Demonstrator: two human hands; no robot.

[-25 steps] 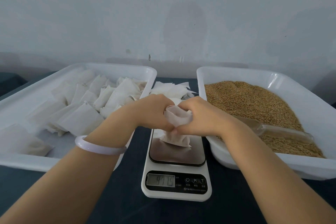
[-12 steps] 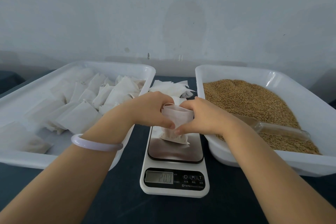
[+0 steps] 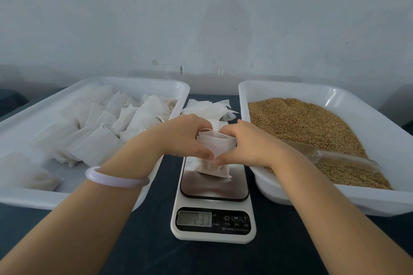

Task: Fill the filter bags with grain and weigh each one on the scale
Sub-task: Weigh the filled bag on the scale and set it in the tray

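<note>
A white filter bag (image 3: 215,144) with grain in its bottom stands on the steel platform of the kitchen scale (image 3: 213,187). My left hand (image 3: 185,138) grips the bag's top from the left, and my right hand (image 3: 245,143) grips it from the right. The bag's mouth is folded between my fingers. The scale's display (image 3: 194,219) shows blurred digits. Brown grain (image 3: 308,127) fills the white tray (image 3: 380,201) on the right, and a clear plastic scoop (image 3: 335,158) lies in it.
A white tray (image 3: 26,196) on the left holds several filled filter bags (image 3: 98,140). A loose pile of flat empty bags (image 3: 207,108) lies behind the scale between the trays. The table top is dark blue. A pale wall stands close behind.
The crumpled top of the bag has been spread wider between my hands. The scale's reading has changed. Both hands have stayed at the bag over the scale.
</note>
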